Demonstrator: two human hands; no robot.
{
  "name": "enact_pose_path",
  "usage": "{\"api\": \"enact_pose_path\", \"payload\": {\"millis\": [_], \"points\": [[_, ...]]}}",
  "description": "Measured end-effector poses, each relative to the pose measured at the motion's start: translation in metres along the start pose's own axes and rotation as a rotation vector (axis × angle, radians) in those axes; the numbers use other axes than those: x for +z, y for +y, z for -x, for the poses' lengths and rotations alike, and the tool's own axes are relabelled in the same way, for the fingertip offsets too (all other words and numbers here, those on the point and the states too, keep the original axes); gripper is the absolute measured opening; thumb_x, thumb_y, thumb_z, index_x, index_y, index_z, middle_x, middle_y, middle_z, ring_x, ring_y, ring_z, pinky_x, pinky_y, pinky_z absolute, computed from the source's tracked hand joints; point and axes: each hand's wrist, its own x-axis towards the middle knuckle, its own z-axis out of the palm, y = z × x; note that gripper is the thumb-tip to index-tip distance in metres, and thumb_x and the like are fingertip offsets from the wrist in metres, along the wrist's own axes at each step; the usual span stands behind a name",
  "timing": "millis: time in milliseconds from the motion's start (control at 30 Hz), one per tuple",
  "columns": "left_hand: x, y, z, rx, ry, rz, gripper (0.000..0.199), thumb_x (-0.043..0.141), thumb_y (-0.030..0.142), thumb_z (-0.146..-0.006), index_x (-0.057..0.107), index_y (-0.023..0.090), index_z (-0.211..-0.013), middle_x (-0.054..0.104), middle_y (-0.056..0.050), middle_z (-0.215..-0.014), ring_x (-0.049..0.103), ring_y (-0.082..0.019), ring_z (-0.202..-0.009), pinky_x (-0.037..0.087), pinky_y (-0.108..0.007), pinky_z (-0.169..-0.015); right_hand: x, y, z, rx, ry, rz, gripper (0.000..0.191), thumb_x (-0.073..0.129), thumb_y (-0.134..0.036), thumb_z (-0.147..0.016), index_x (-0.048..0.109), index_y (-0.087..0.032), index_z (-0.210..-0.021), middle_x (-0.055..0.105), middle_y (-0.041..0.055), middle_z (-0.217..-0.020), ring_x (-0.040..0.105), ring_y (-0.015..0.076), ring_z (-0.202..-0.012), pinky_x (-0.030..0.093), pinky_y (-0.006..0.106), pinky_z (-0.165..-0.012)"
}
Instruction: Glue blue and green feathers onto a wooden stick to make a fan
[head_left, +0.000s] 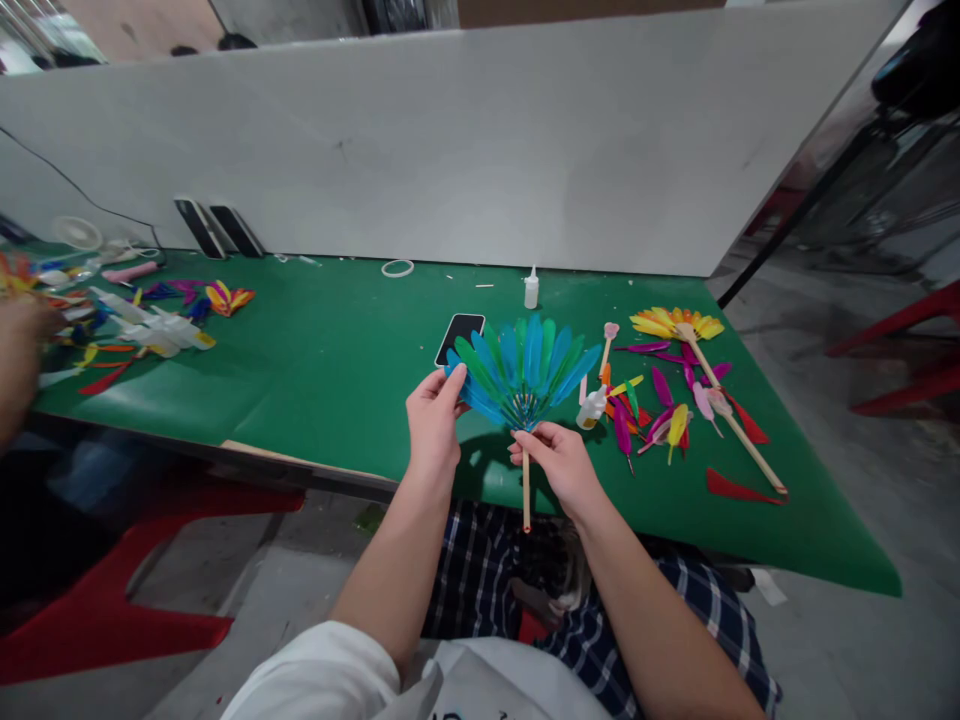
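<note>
Upright before me is a feather fan (525,365) of blue and green feathers spread over a pale wooden stick handle (526,490). My right hand (559,460) is closed around the top of the handle, just under the feathers. At the fan's left side, my left hand (437,415) pinches the edge of an outer blue feather between thumb and fingers. Just behind the fan lies a phone (460,338), partly covered by it. A small white squeeze bottle (531,288) with a pointed tip stands farther back.
Loose coloured feathers (660,400) and a yellow feather fan (675,322) lie to the right on the green table (337,350). More feathers (225,297) lie left, near another person's hand (22,340). A white panel (450,150) rises behind. Red stools (97,620) stand nearby.
</note>
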Motion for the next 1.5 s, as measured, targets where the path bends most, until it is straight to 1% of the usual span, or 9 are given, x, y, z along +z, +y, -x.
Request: {"api": "enact_pose_path", "payload": {"millis": [233, 400, 467, 633, 833, 1067, 1167, 1300, 1500], "points": [[-0.005, -0.005, 0.008, -0.101, 0.03, 0.102, 0.039, 0.057, 0.049, -0.067, 0.06, 0.015, -0.085, 0.063, -0.004, -0.072, 0.057, -0.012, -0.059, 0.046, -0.026, -0.058, 0.001, -0.003, 0.001, -0.021, 0.054, -0.011, 0.026, 0.066, -0.038, -0.062, 0.061, -0.014, -0.066, 0.065, 0.0025, -0.059, 0.061, 0.0129, -0.054, 0.049, 0.026, -0.057], [-0.004, -0.023, 0.029, -0.179, -0.152, -0.007, 0.028, 0.065, 0.04, -0.065, 0.057, 0.013, -0.061, 0.057, 0.001, -0.059, 0.054, -0.009, -0.056, 0.044, -0.023, -0.061, 0.002, -0.003, 0.002, -0.048, 0.024, -0.003, 0.024, 0.064, -0.037, -0.065, 0.059, -0.014, -0.064, 0.065, 0.0024, -0.06, 0.062, 0.0128, -0.055, 0.049, 0.025, -0.057], [-0.002, -0.029, 0.037, -0.188, -0.177, -0.065, 0.029, 0.068, 0.035, -0.062, 0.052, 0.013, -0.052, 0.054, 0.002, -0.054, 0.051, -0.008, -0.054, 0.041, -0.021, -0.059, 0.002, -0.003, 0.002, -0.047, 0.016, 0.0, 0.024, 0.065, -0.038, -0.064, 0.059, -0.015, -0.064, 0.065, 0.002, -0.059, 0.062, 0.0135, -0.056, 0.05, 0.026, -0.059], [0.003, -0.037, 0.043, -0.16, -0.171, -0.105, 0.031, 0.068, 0.034, -0.062, 0.05, 0.014, -0.049, 0.046, 0.004, -0.048, 0.043, -0.006, -0.048, 0.035, -0.018, -0.051, 0.0, -0.001, 0.001, -0.015, 0.01, -0.062, 0.027, 0.067, -0.039, -0.061, 0.06, -0.014, -0.065, 0.064, 0.0019, -0.059, 0.063, 0.0147, -0.059, 0.052, 0.029, -0.062], [0.003, -0.041, 0.038, -0.105, -0.113, -0.062, 0.027, 0.067, 0.033, -0.062, 0.05, 0.014, -0.053, 0.051, 0.004, -0.054, 0.049, -0.007, -0.053, 0.038, -0.02, -0.055, -0.003, 0.001, -0.001, 0.036, -0.112, -0.106, 0.031, 0.071, -0.033, -0.056, 0.063, -0.016, -0.081, 0.066, 0.0007, -0.067, 0.063, 0.0136, -0.066, 0.051, 0.028, -0.069], [0.003, -0.044, 0.042, -0.113, -0.123, -0.044, 0.028, 0.067, 0.031, -0.065, 0.048, 0.014, -0.053, 0.049, 0.005, -0.054, 0.047, -0.006, -0.053, 0.038, -0.019, -0.055, 0.003, 0.002, -0.001, -0.028, 0.01, -0.116, 0.02, 0.067, -0.033, -0.061, 0.06, -0.015, -0.067, 0.064, 0.0004, -0.06, 0.061, 0.0129, -0.059, 0.05, 0.027, -0.065], [0.005, -0.043, 0.045, -0.158, -0.176, -0.038, 0.022, 0.066, 0.031, -0.066, 0.054, 0.013, -0.059, 0.053, 0.003, -0.057, 0.049, -0.007, -0.055, 0.039, -0.018, -0.055, 0.003, 0.002, -0.002, -0.044, 0.032, -0.116, 0.02, 0.066, -0.034, -0.062, 0.06, -0.015, -0.066, 0.064, 0.0004, -0.061, 0.061, 0.013, -0.058, 0.05, 0.027, -0.065], [0.004, -0.046, 0.049, -0.262, -0.316, 0.001, 0.02, 0.063, 0.032, -0.07, 0.061, 0.013, -0.071, 0.059, 0.0, -0.067, 0.055, -0.008, -0.062, 0.043, -0.019, -0.062, 0.001, 0.002, -0.002, -0.044, 0.051, -0.121, 0.021, 0.066, -0.035, -0.061, 0.06, -0.015, -0.065, 0.064, 0.0002, -0.061, 0.06, 0.0129, -0.056, 0.051, 0.028, -0.064], [-0.005, -0.05, 0.053, -0.409, -0.419, 0.048, 0.034, 0.061, 0.034, -0.072, 0.056, 0.015, -0.1, 0.064, -0.006, -0.085, 0.061, -0.014, -0.072, 0.048, -0.027, -0.068, -0.002, 0.003, -0.004, -0.049, 0.105, -0.084, 0.025, 0.067, -0.036, -0.059, 0.061, -0.015, -0.072, 0.063, 0.0007, -0.063, 0.059, 0.0135, -0.056, 0.05, 0.025, -0.053]]}}
